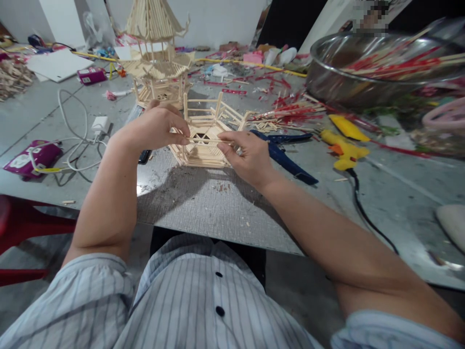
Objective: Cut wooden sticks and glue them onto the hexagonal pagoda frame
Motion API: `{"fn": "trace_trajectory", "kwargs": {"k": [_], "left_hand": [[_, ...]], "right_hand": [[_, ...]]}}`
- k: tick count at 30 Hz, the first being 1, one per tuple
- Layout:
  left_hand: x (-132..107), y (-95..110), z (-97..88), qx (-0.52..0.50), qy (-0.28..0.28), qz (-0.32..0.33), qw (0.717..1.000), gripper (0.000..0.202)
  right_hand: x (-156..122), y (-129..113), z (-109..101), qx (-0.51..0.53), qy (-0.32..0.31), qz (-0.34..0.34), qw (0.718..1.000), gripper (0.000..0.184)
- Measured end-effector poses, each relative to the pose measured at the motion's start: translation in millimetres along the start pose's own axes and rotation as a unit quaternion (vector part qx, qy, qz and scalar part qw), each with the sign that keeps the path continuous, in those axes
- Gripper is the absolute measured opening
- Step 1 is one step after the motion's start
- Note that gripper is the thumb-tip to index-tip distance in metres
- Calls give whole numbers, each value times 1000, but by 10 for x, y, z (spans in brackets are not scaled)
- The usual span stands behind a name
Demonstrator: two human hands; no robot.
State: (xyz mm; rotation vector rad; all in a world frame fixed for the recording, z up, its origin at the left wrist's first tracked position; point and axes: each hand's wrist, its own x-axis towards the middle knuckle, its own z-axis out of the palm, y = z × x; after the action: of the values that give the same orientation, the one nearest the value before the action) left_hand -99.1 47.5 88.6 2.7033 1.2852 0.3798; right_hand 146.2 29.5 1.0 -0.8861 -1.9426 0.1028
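Note:
A thin pale wooden stick [204, 140] spans level between my two hands, over the near side of a many-sided stick frame [207, 159]. My left hand [158, 127] pinches the stick's left end between thumb and fingers. At the other end, my right hand [248, 156] pinches it the same way. Short upright posts rise from the frame, and its floor is made of sticks laid side by side. Behind it stands a taller stick pagoda [156, 58] with a pointed roof.
Blue-handled pliers [286, 157] and a yellow glue gun [343, 148] with a black cord lie to the right. A metal basin [363, 80] holds red-wrapped sticks. On the left are a white charger [100, 125], its cable and a purple packet [34, 157]. A red stool [25, 225] stands below.

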Motion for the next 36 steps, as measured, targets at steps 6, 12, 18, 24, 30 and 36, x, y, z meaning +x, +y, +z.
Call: {"fn": "trace_trajectory", "kwargs": {"k": [6,12,18,24,30,36], "left_hand": [[-53,13,-23,15,-13,-22,1000,27],[-96,3,27,-7,2,-12,1000,29],[-58,-14,73,-13,17,8,1000,24],[-65,39,51,-16,5,-3,1000,20],[-60,82,39,-11,2,-9,1000,20],[-50,98,35,-19,8,-1,1000,18]], "right_hand": [[22,-18,11,16,-14,-3,1000,20],[18,-61,0,34,3,-29,999,18],[10,-103,-84,-9,19,-15,1000,22],[26,-82,-180,-28,-23,-13,999,18],[14,-80,-143,-48,-9,-15,999,19],[-10,-32,-92,-31,-1,-4,1000,24]]}}
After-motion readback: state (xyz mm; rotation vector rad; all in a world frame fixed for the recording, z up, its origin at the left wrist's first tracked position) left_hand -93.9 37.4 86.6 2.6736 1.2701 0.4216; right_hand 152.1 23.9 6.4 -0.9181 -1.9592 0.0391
